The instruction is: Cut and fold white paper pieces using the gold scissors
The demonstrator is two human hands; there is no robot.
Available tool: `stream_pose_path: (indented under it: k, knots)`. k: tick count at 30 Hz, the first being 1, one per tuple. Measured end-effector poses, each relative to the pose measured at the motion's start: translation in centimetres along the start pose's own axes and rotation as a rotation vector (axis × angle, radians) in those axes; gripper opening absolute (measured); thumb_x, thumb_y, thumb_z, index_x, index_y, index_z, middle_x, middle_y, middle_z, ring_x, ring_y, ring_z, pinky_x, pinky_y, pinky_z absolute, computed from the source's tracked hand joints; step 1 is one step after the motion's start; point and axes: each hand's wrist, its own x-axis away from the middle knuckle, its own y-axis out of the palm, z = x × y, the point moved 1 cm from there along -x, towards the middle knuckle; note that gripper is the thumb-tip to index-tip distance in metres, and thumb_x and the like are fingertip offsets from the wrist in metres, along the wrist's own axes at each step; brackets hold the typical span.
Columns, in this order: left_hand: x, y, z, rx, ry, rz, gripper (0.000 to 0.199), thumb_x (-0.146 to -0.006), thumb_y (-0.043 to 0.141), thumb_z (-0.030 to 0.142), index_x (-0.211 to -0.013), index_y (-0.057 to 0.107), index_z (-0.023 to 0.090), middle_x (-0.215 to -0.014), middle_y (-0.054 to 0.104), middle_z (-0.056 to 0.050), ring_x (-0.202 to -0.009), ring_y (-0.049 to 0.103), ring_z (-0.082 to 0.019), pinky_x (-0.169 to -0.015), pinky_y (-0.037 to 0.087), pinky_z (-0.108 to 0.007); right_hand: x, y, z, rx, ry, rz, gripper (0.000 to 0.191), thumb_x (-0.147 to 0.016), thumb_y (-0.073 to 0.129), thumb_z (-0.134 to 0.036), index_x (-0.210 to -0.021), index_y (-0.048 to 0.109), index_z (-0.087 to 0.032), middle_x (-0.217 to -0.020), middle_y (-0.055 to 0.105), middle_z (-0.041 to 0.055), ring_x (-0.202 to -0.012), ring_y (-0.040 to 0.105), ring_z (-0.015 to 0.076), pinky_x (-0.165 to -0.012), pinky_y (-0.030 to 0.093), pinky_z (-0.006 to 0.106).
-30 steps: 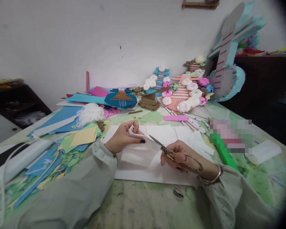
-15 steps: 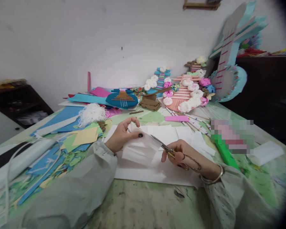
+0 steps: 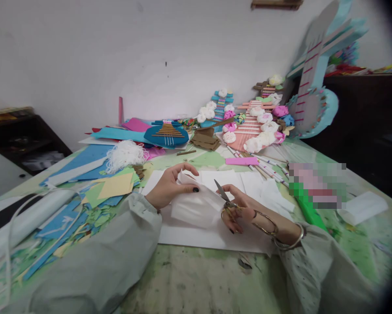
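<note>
Thin white tissue paper (image 3: 196, 209) hangs from my left hand (image 3: 171, 185), pinched between thumb and fingers. My right hand (image 3: 240, 211) holds a pair of scissors (image 3: 222, 192) by its gold-coloured handles, with fingers through the loops. The blades point up and to the left, beside the right edge of the tissue paper. Whether the lower blade touches the paper I cannot tell. Beneath both hands lies a white sheet (image 3: 189, 237), with more cut white paper pieces (image 3: 264, 196) behind my right hand.
Coloured paper scraps (image 3: 100, 213) and a heap of white string (image 3: 127, 157) lie left. Decorated paper instruments (image 3: 251, 126) line the wall behind, beside brown card pieces (image 3: 205, 140). Pens (image 3: 270, 170) and a green object (image 3: 310, 213) lie right. A large blue guitar shape (image 3: 313, 96) leans at the back right.
The scissors have turned more upright, and their blades look wider apart. My right hand has opened out around the handles. My left hand has shifted slightly right with the tissue paper.
</note>
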Motion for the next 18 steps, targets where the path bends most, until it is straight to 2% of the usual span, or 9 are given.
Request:
stream_pose_path:
  k: [3, 6, 12, 18]
  knots:
    - [0.1, 0.2, 0.1, -0.005, -0.006, -0.016, 0.041, -0.060, 0.079, 0.027, -0.092, 0.055, 0.018, -0.071, 0.060, 0.002, -0.058, 0.053, -0.010, -0.052, 0.039, -0.019, -0.1, 0.0, 0.1, -0.051, -0.075, -0.072, 0.069, -0.080, 0.054, -0.060, -0.127, 0.023, -0.020, -0.064, 0.056, -0.0027, -0.047, 0.044, 0.0092, -0.046, 0.034, 0.022]
    - [0.1, 0.6, 0.2, -0.010, -0.006, -0.044, 0.042, -0.060, 0.079, 0.027, -0.093, 0.056, 0.017, -0.071, 0.060, 0.001, -0.059, 0.053, -0.010, -0.053, 0.040, -0.019, -0.3, -0.1, 0.7, -0.083, -0.082, -0.119, 0.078, -0.078, 0.054, -0.064, -0.131, 0.020, -0.019, -0.062, 0.056, -0.0033, -0.044, 0.044, 0.0085, -0.043, 0.034, 0.020]
    - [0.2, 1.3, 0.0, -0.065, 0.047, -0.041, 0.040, -0.058, 0.080, 0.028, -0.091, 0.061, 0.016, -0.073, 0.060, 0.001, -0.062, 0.054, -0.011, -0.056, 0.040, -0.020, 0.0, 0.0, 1.1, -0.095, -0.069, -0.075, 0.076, -0.078, 0.048, -0.069, -0.130, 0.024, -0.019, -0.057, 0.053, -0.0052, -0.041, 0.042, 0.0076, -0.041, 0.033, 0.019]
    - [0.2, 1.3, -0.3, -0.055, 0.035, -0.012, 0.040, -0.058, 0.081, 0.029, -0.091, 0.062, 0.016, -0.072, 0.060, 0.001, -0.059, 0.052, -0.010, -0.054, 0.039, -0.019, 0.1, 0.2, 0.7, -0.105, -0.076, -0.021, 0.080, -0.072, 0.052, -0.072, -0.126, 0.029, -0.017, -0.050, 0.048, -0.0078, -0.036, 0.037, 0.0066, -0.035, 0.029, 0.016]
